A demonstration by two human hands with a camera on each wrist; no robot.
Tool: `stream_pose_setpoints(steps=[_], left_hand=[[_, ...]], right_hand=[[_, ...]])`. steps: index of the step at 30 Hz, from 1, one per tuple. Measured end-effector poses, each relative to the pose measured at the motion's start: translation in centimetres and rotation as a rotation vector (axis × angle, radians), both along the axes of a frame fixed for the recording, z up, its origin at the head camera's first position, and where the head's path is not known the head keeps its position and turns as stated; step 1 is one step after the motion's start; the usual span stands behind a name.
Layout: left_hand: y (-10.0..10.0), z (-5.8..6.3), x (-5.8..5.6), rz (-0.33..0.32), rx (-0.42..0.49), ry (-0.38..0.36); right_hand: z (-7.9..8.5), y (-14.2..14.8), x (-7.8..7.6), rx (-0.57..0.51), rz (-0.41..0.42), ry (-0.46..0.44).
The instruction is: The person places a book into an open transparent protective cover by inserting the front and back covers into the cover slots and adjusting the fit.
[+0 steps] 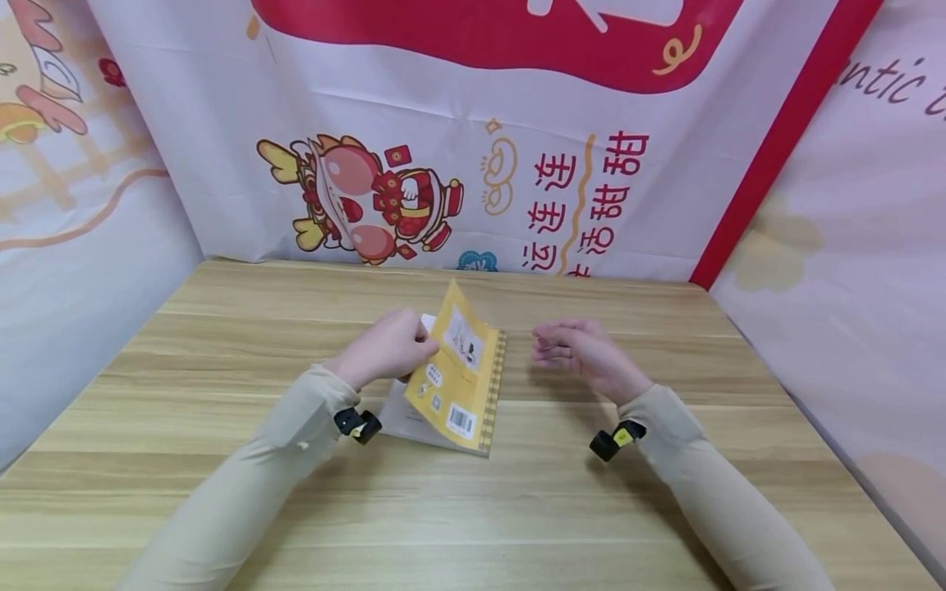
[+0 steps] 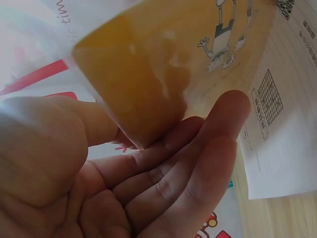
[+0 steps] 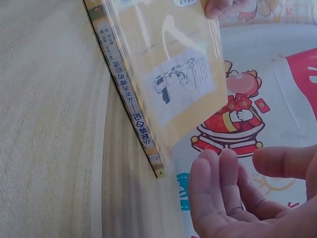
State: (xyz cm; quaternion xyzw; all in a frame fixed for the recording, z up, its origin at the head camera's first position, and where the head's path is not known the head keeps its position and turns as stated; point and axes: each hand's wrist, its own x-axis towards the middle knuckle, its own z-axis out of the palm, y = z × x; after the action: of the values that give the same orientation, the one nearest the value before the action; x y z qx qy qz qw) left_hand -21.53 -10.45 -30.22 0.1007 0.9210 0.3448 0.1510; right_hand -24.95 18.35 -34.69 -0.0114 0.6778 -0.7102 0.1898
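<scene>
A book with a glossy yellow cover (image 1: 461,365) lies on the table, its spine toward the right. My left hand (image 1: 392,349) pinches the free edge of this cover between thumb and fingers and holds it raised at a slant. Beneath the cover a white page (image 1: 414,414) shows; in the left wrist view, printed text and a grid figure mark the page (image 2: 272,124). To the right of the spine (image 3: 124,89), my right hand (image 1: 587,353) hovers over the table, fingers loosely bent and holding nothing. The right wrist view has the right hand (image 3: 247,201) apart from the book.
The wood-grain table (image 1: 473,509) runs back to a white and red printed cloth (image 1: 414,98). More printed cloth hangs along the left (image 1: 81,271) and right sides. Each wrist wears a small black camera.
</scene>
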Motion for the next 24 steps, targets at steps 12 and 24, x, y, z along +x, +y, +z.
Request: stream_pose_setpoints(steps=[12,24], left_hand=[[-1.1,-0.7,0.1,-0.002,-0.016,-0.053],[-2.7,-0.9,-0.9,-0.107,-0.209,-0.068]], right_hand=[[-0.4,-0.2,0.2,0.002,0.045,-0.053],[-0.5,-0.6,0.3,-0.029,0.076,-0.090]])
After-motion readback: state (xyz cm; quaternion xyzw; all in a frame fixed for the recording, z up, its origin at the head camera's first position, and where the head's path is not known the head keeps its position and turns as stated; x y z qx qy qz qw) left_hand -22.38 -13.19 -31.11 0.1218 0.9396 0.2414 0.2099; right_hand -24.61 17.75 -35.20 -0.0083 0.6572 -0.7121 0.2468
